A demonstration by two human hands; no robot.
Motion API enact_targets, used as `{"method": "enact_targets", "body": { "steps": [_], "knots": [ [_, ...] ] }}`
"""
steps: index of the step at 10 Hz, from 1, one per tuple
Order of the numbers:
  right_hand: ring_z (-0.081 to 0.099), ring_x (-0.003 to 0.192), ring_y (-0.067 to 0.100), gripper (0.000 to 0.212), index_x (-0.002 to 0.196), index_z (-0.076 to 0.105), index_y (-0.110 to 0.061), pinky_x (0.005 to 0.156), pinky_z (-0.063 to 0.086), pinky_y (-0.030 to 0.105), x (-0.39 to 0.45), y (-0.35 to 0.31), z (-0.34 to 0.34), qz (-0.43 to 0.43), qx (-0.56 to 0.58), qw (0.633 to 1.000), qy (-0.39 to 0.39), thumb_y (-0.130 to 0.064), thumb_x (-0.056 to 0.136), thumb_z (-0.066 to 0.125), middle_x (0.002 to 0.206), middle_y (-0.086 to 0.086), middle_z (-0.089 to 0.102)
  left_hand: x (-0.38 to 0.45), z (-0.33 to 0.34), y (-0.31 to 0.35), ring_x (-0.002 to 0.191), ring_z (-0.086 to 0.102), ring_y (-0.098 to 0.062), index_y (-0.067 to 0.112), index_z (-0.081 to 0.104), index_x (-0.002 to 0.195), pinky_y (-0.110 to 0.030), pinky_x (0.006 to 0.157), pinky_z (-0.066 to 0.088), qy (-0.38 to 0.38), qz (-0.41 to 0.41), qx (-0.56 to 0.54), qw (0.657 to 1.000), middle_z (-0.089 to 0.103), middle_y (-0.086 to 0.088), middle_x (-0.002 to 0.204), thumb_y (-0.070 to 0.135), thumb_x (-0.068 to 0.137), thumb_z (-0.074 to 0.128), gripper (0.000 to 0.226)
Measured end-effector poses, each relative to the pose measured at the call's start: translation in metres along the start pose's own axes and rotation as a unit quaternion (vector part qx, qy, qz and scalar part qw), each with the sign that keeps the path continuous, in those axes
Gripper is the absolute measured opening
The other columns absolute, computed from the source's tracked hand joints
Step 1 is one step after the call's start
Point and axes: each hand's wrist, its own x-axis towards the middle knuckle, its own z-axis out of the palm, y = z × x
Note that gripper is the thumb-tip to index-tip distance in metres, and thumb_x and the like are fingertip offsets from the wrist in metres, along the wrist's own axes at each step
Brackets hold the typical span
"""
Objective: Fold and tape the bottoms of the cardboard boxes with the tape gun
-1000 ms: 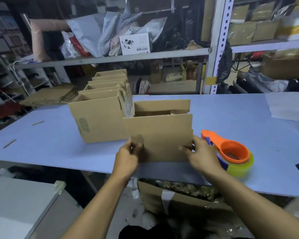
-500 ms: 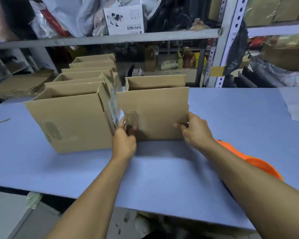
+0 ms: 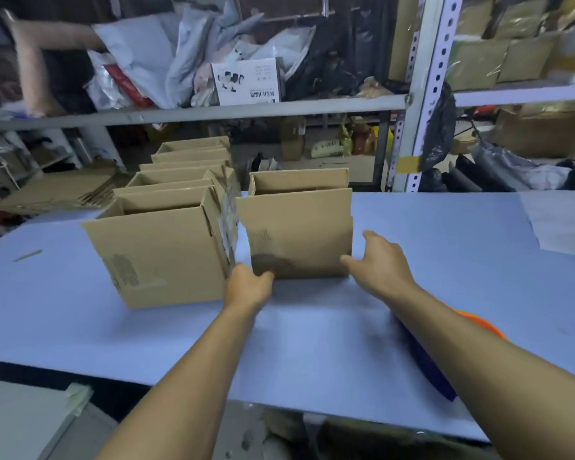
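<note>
Now the finished box (image 3: 299, 227) stands upright on the blue surface (image 3: 445, 247), pushed back beside the row of boxes (image 3: 166, 227), and both grips have loosened: left hand (image 3: 248, 287) just touching, right hand (image 3: 382, 260) spread free, so another box comes next.

I see a row of open brown cardboard boxes (image 3: 166, 247) crowding the left of the smaller brown cardboard box (image 3: 299, 227), almost touching it. To its right, the pale blue tabletop (image 3: 445, 247) lies bare, apart from the orange tape gun (image 3: 482, 325) under my right forearm.
</note>
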Motion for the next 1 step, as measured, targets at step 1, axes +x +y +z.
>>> {"method": "enact_targets", "body": {
  "steps": [1],
  "knots": [
    [0.048, 0.128, 0.031, 0.052, 0.143, 0.045, -0.008, 0.096, 0.041, 0.036, -0.0230, -0.0001, -0.0180, -0.027, -0.032, 0.998, 0.035, -0.025, 0.096, 0.056, 0.137, 0.012, 0.055, -0.0292, -0.0166, 0.0079, 0.061, 0.036, -0.011, 0.024, 0.029, 0.066, -0.029, 0.067, 0.033, -0.033, 0.032, 0.048, 0.998, 0.033, 0.006, 0.070, 0.024, 0.095, 0.059, 0.042]
  ]
}}
